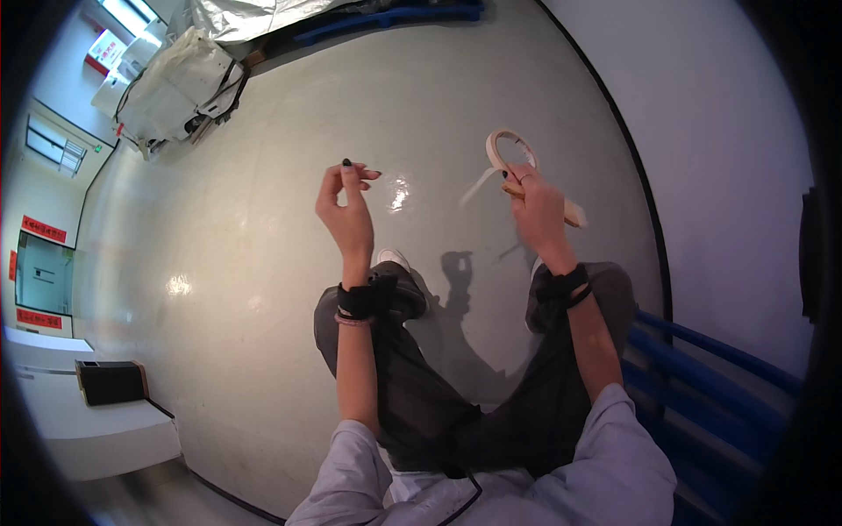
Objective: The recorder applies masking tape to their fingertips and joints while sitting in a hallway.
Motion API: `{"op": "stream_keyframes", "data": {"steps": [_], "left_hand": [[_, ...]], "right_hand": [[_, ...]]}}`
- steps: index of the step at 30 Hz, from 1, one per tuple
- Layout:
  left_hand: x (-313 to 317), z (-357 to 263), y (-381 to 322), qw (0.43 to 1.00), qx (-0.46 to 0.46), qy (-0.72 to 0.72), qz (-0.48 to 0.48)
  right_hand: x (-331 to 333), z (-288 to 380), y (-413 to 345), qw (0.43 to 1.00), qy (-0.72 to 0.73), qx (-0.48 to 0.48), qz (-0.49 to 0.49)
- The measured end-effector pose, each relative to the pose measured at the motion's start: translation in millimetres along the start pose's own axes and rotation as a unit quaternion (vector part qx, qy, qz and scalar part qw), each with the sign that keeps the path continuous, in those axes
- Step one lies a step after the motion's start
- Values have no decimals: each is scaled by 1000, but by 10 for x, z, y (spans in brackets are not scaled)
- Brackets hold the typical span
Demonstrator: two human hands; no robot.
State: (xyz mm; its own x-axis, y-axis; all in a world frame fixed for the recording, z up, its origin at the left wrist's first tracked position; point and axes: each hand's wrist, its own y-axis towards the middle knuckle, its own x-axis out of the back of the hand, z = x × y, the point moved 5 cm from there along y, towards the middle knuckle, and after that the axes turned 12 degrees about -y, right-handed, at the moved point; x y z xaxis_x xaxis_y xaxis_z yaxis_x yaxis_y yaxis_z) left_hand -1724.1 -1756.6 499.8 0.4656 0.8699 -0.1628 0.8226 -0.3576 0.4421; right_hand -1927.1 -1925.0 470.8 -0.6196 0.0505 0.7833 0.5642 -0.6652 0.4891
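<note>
My right hand [543, 204] grips a roll of pale masking tape [493, 152] by its lower edge. A loose strip of tape [479, 186] hangs off the roll to the left. The same hand also holds a wooden-handled tool [574, 214] with a pale far end, perhaps a brush; the fist hides its middle. My left hand [346, 194] is raised over the floor, its fingers loosely curled and slightly spread. Nothing shows in it. The thumb overlaps the index finger in this view. Both hands are in the air, well apart, in front of my bent knees.
Smooth grey floor [276, 263] lies before me. A white wall [717, 164] with blue rails [710, 388] is at the right. At the upper left stands a covered machine [174, 89], near a blue pallet [401, 14]. A black box [113, 382] rests on a white surface [112, 440].
</note>
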Motion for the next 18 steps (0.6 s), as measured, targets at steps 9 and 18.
{"op": "stream_keyframes", "data": {"steps": [9,18], "left_hand": [[-832,-18,-468,904,-182,256,290],[-1052,138,-591,827,-219,401,329]], "right_hand": [[135,128,-72,981,-83,174,-22],[87,145,-69,969,-108,220,-4]]}}
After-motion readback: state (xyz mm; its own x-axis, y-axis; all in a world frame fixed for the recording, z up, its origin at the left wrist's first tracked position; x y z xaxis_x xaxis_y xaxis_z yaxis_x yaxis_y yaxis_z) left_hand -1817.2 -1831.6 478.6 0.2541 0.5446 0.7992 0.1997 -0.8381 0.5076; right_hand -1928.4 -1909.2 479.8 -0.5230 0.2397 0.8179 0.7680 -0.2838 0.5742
